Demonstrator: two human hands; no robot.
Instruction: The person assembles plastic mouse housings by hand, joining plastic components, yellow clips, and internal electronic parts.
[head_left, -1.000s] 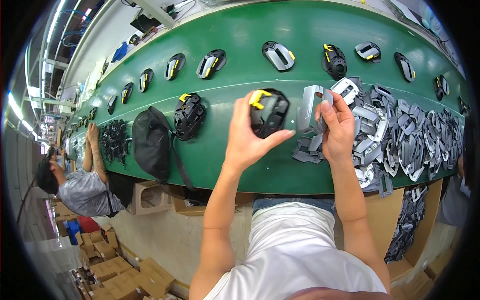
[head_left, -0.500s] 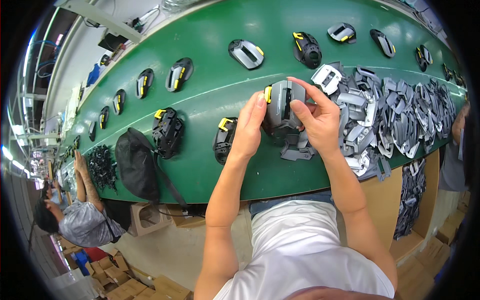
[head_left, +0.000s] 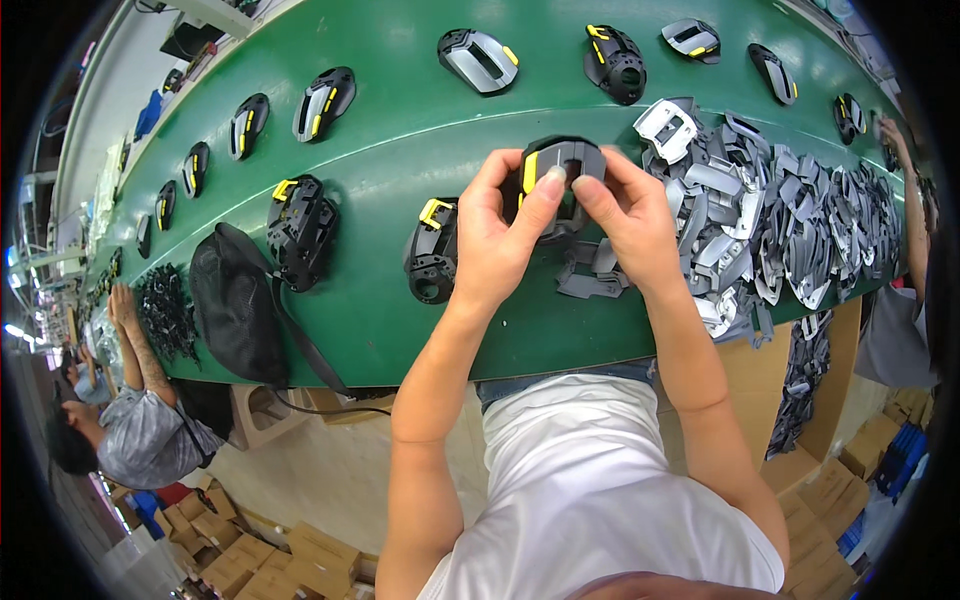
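Above the green bench I hold a computer mouse with a grey and black shell and a yellow side strip. My left hand grips its yellow side, the thumb laid on top. Its other side is in my right hand, whose thumb also presses on the top near the central slot. Fingers hide the underside. Just left of my hands lies a mouse body with a yellow part and no cover. Loose grey shell pieces rest below my right hand, beside a large heap of grey covers.
Several mice, including a silver one, stand in a row along the far side. A coverless black mouse body, a black bag and a pile of small black parts lie left. Co-workers sit at both sides.
Both hands have shifted slightly left and up with the mouse, which is now tilted. My thumbs have moved onto its top. The view has swung, and a right-side co-worker's arm reaches over the bench.
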